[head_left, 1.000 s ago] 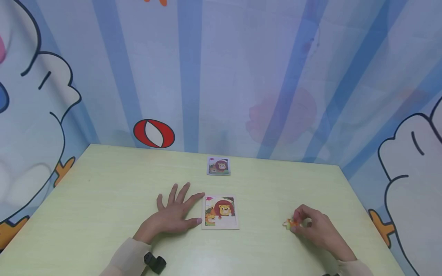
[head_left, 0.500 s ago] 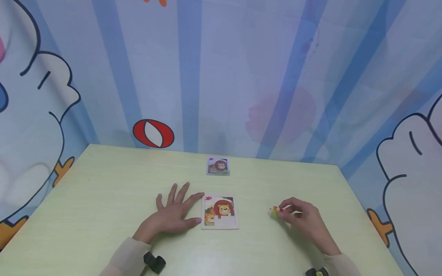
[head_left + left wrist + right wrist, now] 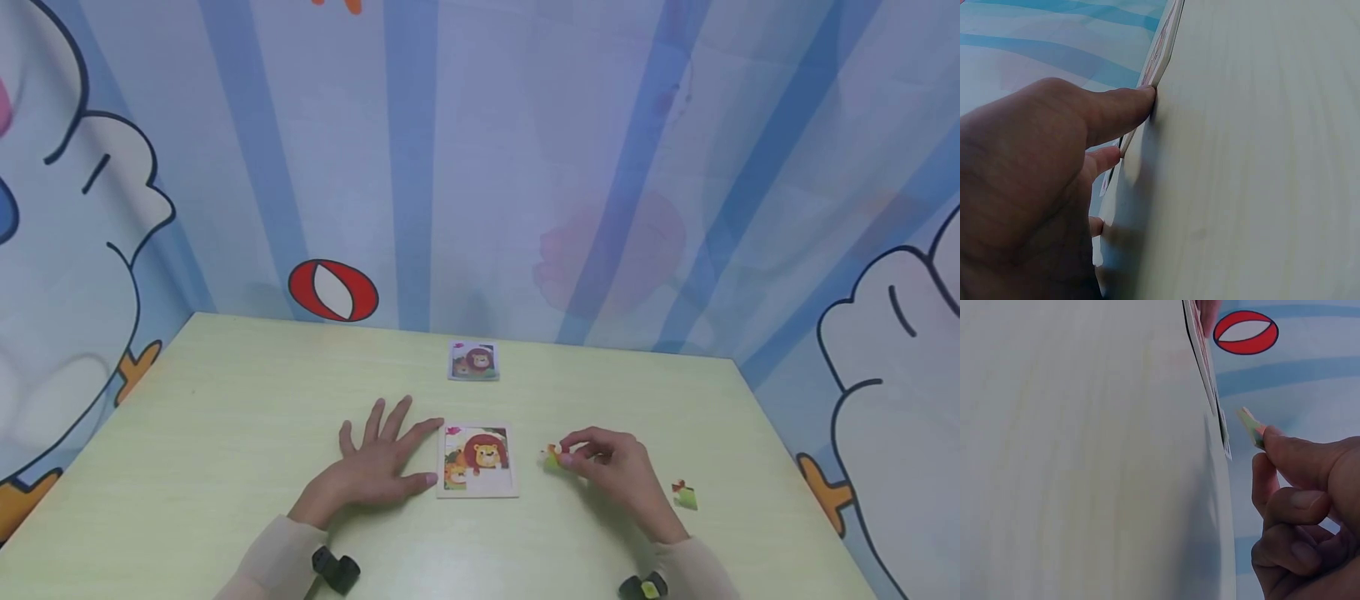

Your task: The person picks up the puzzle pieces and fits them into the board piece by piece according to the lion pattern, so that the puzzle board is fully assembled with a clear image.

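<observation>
A square puzzle board (image 3: 477, 492) with a lion picture lies on the table; the lower right part of its picture shows bare white. My left hand (image 3: 372, 471) rests beside it with spread fingers, thumb and index fingertip touching its left edge, as the left wrist view also shows at the thumb (image 3: 1119, 112). To the right of the board, my right hand (image 3: 611, 467) pinches a puzzle piece (image 3: 552, 457) of green and orange between thumb and index finger. The right wrist view shows that piece (image 3: 1251, 427) held above the table. A second puzzle piece (image 3: 684, 494) lies right of my right wrist.
Behind the board lies a smaller lion picture card (image 3: 474, 361), near the back edge of the pale table (image 3: 247, 400). A blue striped cloth (image 3: 487, 167) with cartoon prints hangs behind the table.
My right hand has lifted its puzzle piece and carried it left toward the board. The other piece, hidden earlier behind that hand, now shows. My left hand has stayed put.
</observation>
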The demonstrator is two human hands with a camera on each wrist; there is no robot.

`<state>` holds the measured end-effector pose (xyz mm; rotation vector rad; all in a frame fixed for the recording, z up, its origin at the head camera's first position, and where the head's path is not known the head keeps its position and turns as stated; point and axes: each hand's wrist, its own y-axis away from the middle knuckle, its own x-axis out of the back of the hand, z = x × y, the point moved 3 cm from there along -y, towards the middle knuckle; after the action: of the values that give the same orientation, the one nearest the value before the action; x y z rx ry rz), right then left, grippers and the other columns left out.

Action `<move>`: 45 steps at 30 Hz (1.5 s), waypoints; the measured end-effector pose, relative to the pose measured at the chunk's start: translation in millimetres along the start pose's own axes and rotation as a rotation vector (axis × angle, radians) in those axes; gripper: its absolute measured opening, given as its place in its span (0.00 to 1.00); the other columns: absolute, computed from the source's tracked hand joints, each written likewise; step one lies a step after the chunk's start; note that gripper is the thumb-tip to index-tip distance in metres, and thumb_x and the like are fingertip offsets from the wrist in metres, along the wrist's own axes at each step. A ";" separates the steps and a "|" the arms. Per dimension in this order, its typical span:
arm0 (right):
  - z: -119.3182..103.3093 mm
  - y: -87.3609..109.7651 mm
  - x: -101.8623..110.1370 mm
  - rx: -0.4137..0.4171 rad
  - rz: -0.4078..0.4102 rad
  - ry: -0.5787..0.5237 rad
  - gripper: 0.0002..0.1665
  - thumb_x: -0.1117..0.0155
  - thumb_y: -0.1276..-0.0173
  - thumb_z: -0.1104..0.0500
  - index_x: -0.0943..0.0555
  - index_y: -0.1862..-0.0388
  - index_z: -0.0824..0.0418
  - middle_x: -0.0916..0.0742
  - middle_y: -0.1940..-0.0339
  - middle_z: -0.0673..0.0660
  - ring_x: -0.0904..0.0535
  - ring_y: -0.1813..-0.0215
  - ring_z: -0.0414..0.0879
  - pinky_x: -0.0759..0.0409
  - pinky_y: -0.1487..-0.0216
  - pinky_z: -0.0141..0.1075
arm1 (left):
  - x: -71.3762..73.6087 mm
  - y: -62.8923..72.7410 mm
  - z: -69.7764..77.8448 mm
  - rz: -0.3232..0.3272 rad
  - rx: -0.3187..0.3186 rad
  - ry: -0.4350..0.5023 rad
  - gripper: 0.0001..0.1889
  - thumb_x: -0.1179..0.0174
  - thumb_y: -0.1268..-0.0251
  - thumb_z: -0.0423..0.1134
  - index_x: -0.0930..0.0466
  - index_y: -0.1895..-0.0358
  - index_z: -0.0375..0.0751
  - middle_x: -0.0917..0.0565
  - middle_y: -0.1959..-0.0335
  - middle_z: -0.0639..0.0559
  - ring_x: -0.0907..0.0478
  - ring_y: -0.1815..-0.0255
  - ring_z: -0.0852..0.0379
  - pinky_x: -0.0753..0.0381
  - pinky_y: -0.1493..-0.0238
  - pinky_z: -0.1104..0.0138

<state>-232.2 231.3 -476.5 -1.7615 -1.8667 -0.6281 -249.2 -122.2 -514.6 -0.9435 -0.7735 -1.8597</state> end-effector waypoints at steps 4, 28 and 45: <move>-7.7 -2.0 -10.3 -0.042 -0.013 -0.039 0.10 0.19 0.34 0.54 0.07 0.55 0.51 0.07 0.64 0.51 0.19 0.65 0.41 0.25 0.67 0.31 | 0.4 0.8 -0.8 -0.003 -0.002 0.001 0.43 0.38 0.29 0.66 0.44 0.14 0.68 0.60 0.08 0.41 0.72 0.10 0.26 0.76 0.26 0.17; -43.3 -8.7 -63.4 0.007 -0.191 -0.173 0.11 0.18 0.35 0.54 0.07 0.57 0.57 0.07 0.69 0.53 0.21 0.68 0.42 0.29 0.71 0.30 | 6.6 5.4 6.4 -0.004 -0.026 0.036 0.43 0.39 0.29 0.68 0.42 0.15 0.65 0.58 0.08 0.38 0.71 0.10 0.23 0.76 0.27 0.15; -49.8 -8.9 -84.3 0.028 -0.193 -0.101 0.08 0.17 0.37 0.54 0.07 0.63 0.55 0.11 0.74 0.50 0.20 0.67 0.42 0.24 0.64 0.32 | 11.6 7.9 11.4 -0.024 0.008 -0.014 0.42 0.38 0.27 0.63 0.42 0.14 0.63 0.58 0.08 0.38 0.70 0.10 0.24 0.71 0.26 0.16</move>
<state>-235.4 134.2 -491.7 -1.6353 -2.1217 -0.5890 -242.4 -121.3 -497.9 -0.9468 -0.8030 -1.8718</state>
